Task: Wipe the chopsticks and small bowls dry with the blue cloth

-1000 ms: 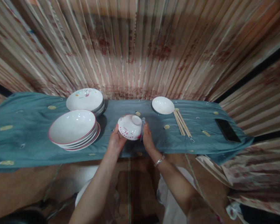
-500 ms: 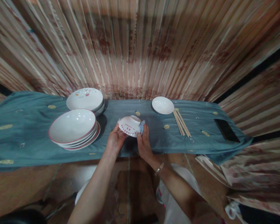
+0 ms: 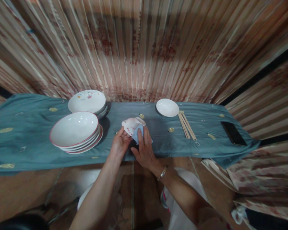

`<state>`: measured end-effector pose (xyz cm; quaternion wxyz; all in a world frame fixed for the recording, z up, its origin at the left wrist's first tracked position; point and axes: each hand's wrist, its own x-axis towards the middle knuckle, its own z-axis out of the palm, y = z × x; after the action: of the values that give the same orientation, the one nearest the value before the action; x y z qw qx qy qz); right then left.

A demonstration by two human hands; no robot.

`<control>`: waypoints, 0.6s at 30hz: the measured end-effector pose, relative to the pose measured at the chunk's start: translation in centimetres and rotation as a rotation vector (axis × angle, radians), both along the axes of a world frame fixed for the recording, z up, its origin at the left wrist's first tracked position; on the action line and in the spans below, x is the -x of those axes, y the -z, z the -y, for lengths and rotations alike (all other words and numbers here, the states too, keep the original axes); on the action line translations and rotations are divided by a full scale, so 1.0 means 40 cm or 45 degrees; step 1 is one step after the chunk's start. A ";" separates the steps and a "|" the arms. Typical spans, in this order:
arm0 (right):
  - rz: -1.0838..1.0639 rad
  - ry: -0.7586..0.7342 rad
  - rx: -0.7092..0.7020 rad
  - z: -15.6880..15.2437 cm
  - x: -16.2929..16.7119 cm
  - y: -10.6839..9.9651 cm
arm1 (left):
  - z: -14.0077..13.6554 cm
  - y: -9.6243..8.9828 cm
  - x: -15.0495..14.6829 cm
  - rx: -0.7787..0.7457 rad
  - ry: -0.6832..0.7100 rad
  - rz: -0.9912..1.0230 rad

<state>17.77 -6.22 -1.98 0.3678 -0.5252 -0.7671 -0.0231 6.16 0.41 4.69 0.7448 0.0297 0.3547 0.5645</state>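
Observation:
A small white bowl (image 3: 127,124) with red lettering is tilted, its foot turned up and away from me, above the near half of the table. My left hand (image 3: 120,140) grips it by the rim on the left side. Against its outer wall my right hand (image 3: 144,147) presses a light blue cloth (image 3: 138,131), the fingers lying over the cloth and the thumb apart. The cloth and fingers cover part of the lettering. What lies inside the bowl is hidden from this angle.
Left stand a stack of red-rimmed bowls (image 3: 74,129) and, behind it, a stack of flowered dishes (image 3: 87,101). To the right are a white bowl (image 3: 167,108), several chopsticks (image 3: 186,126) and a black phone (image 3: 233,133). A teal cloth (image 3: 36,127) covers the table; a curtain (image 3: 144,51) hangs behind.
My right hand has moved from the bowl's right rim onto its outer wall, bringing the cloth over the lettering. The bowl has tipped a little. My left hand stays nearly in place.

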 end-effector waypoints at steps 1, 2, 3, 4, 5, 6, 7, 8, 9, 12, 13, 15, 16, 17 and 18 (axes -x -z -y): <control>0.036 0.001 -0.021 0.000 0.001 -0.001 | 0.000 0.000 -0.002 0.004 -0.006 -0.004; 0.069 0.004 -0.038 0.000 0.002 -0.003 | 0.000 0.000 -0.004 0.002 -0.012 -0.008; 0.097 0.009 -0.053 -0.001 0.002 -0.004 | 0.000 -0.001 -0.005 -0.003 -0.015 -0.013; 0.121 0.013 -0.068 -0.002 0.002 -0.005 | 0.001 -0.002 -0.006 -0.009 -0.015 -0.019; 0.140 0.016 -0.082 -0.003 0.002 -0.006 | 0.002 -0.004 -0.007 -0.016 -0.012 -0.025; 0.155 0.015 -0.095 -0.003 0.002 -0.008 | 0.003 -0.007 -0.008 -0.022 -0.008 -0.032; 0.166 0.011 -0.108 -0.004 0.002 -0.009 | 0.004 -0.010 -0.009 -0.025 -0.007 -0.039; 0.175 0.005 -0.117 -0.005 0.001 -0.011 | 0.006 -0.013 -0.010 -0.020 -0.008 -0.045; 0.183 0.003 -0.120 -0.005 0.001 -0.012 | 0.008 -0.016 -0.011 -0.010 -0.014 -0.049; 0.200 0.010 -0.098 -0.005 0.002 -0.016 | 0.012 -0.019 -0.015 0.029 -0.038 -0.061; 0.204 0.011 -0.087 -0.004 0.002 -0.017 | 0.012 -0.018 -0.017 0.036 -0.038 -0.066; 0.211 0.004 -0.072 -0.003 0.002 -0.019 | 0.013 -0.013 -0.020 0.027 -0.027 -0.076; 0.216 0.000 -0.066 -0.002 0.002 -0.019 | 0.014 -0.010 -0.022 0.014 -0.022 -0.083; 0.222 -0.003 -0.058 -0.002 0.002 -0.020 | 0.015 -0.007 -0.023 -0.002 -0.021 -0.096; 0.228 -0.005 -0.051 -0.002 0.001 -0.021 | 0.016 -0.005 -0.024 -0.016 -0.023 -0.113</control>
<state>17.72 -6.16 -1.13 0.3081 -0.5121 -0.7972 -0.0847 7.12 -0.24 4.90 0.7230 0.0562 0.3842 0.5714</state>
